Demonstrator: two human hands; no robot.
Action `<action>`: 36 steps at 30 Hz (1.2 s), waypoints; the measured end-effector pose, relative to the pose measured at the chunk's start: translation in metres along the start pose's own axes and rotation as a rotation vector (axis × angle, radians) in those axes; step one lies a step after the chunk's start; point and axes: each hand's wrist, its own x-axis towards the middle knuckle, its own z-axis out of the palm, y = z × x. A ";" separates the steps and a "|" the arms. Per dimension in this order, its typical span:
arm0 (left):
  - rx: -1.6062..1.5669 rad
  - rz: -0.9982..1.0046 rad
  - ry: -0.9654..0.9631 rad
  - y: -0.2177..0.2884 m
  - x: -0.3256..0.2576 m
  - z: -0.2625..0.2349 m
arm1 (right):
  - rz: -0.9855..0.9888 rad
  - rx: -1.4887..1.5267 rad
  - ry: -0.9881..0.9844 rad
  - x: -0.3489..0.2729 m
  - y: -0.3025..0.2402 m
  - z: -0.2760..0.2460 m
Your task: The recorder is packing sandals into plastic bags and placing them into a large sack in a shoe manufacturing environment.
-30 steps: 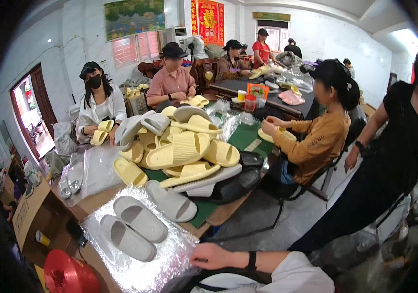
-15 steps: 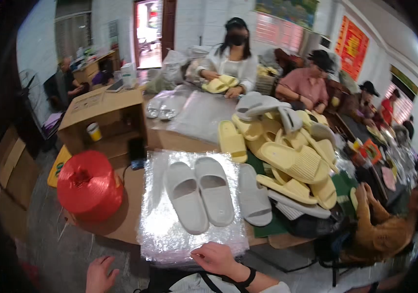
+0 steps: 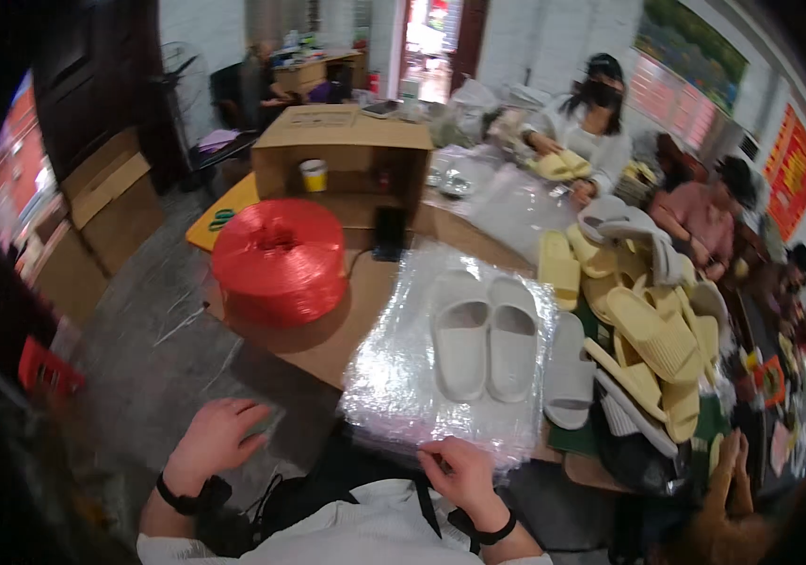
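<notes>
**Slippers on plastic, right hand at the sheet's edge**

Head view: 2 pale grey slippers (image 3: 486, 334) lie side by side, soles down and touching along their inner edges, toes pointing away from the person. They sit in the middle of a crinkled, shiny clear plastic sheet (image 3: 394, 377) spread over the brown table (image 3: 328, 334).

The right hand (image 3: 459, 476) is curled, its fingertips pinching the near edge of the sheet. The left hand (image 3: 215, 438) is loosely spread and holds nothing; it hangs off the table over the grey floor, well apart from the sheet.

The slippers lie at 12 o'clock from the right hand and at about 2 o'clock from the left hand. A red twine spool (image 3: 279, 259) stands at 10 o'clock from the slippers, and a heap of yellow slippers (image 3: 648, 339) lies at 3 o'clock. A single grey slipper (image 3: 570, 372) rests just beside the sheet's right edge.
</notes>
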 end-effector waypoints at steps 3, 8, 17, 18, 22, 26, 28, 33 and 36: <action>0.065 -0.064 0.031 0.001 -0.015 -0.010 | -0.029 0.014 0.005 0.001 -0.005 0.010; 0.288 -0.146 0.188 0.008 -0.050 -0.024 | -0.050 0.107 -0.120 0.008 -0.028 0.026; 0.813 -0.453 1.008 -0.010 -0.087 -0.063 | -0.148 0.185 -0.187 0.018 -0.038 0.048; 0.906 -0.470 1.103 -0.030 -0.091 -0.060 | -0.134 0.223 -0.205 0.021 -0.039 0.053; 0.709 -0.443 1.440 -0.065 -0.077 -0.085 | -0.191 0.194 -0.240 0.030 -0.044 0.066; 0.219 -0.264 1.844 -0.060 -0.063 -0.130 | -0.211 0.223 -0.208 0.033 -0.044 0.076; 0.170 -0.258 1.934 -0.070 -0.053 -0.139 | -0.158 0.189 -0.225 0.032 -0.044 0.072; -0.191 -0.154 1.825 -0.093 -0.032 -0.109 | -0.152 0.209 -0.273 0.033 -0.046 0.081; -0.051 -0.199 1.658 -0.089 -0.033 -0.083 | -0.177 0.221 -0.293 0.039 -0.048 0.085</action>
